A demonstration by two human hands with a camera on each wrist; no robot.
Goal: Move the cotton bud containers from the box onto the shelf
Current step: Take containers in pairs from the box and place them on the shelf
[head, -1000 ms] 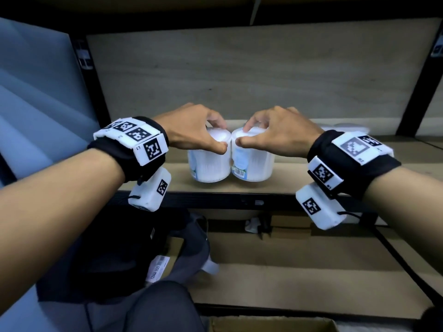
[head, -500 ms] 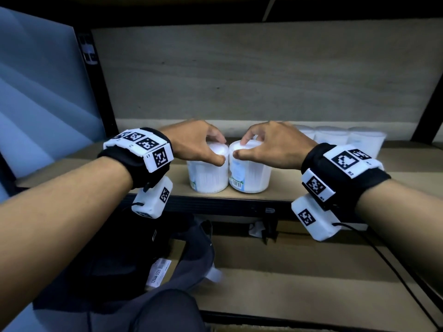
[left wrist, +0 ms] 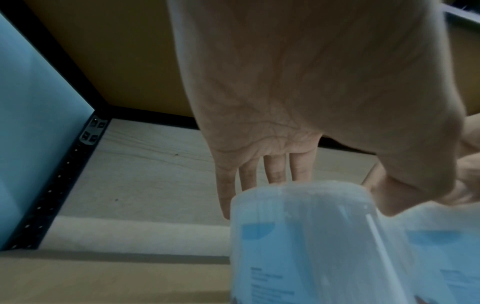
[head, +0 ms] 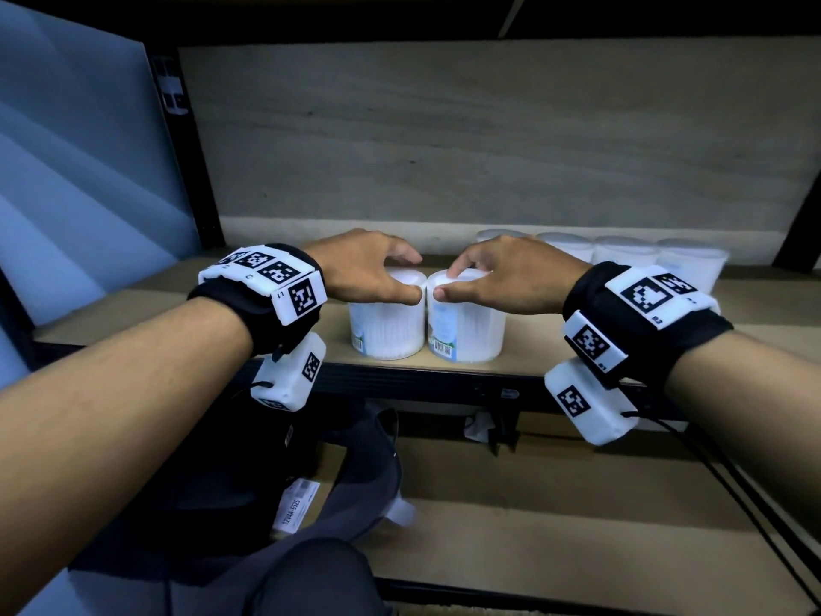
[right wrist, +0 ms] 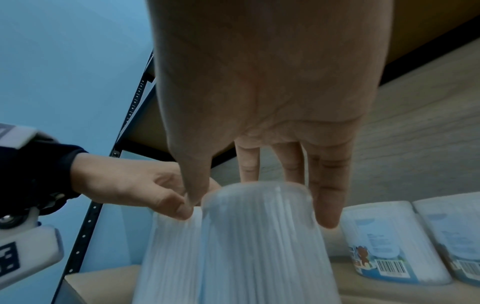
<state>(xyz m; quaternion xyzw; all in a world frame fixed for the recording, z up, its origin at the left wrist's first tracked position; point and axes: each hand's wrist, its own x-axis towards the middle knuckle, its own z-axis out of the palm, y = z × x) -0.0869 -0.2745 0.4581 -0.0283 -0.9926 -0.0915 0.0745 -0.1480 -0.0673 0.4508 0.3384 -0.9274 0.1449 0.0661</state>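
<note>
Two white cotton bud containers stand side by side near the front edge of the wooden shelf point(head: 177, 313). My left hand point(head: 413, 277) grips the left container point(head: 386, 331) from above, thumb in front and fingers behind its lid. My right hand point(head: 446, 282) grips the right container point(head: 466, 335) the same way. The thumbs nearly touch between the lids. In the left wrist view the fingers point(left wrist: 275, 170) reach down behind the container point(left wrist: 298, 236). In the right wrist view the fingers point(right wrist: 324, 195) wrap the container point(right wrist: 259, 236).
A row of several more containers point(head: 622, 255) stands at the back right of the shelf, also seen as containers point(right wrist: 389, 246). A black upright post point(head: 186, 148) bounds the shelf on the left. Below lie a lower shelf point(head: 577, 549), a dark bag point(head: 355, 504) and a black cable point(head: 733, 482).
Both hands keep their hold on the two containers, which stay together near the front edge. The view has shifted, bringing the back-right row of containers into sight.
</note>
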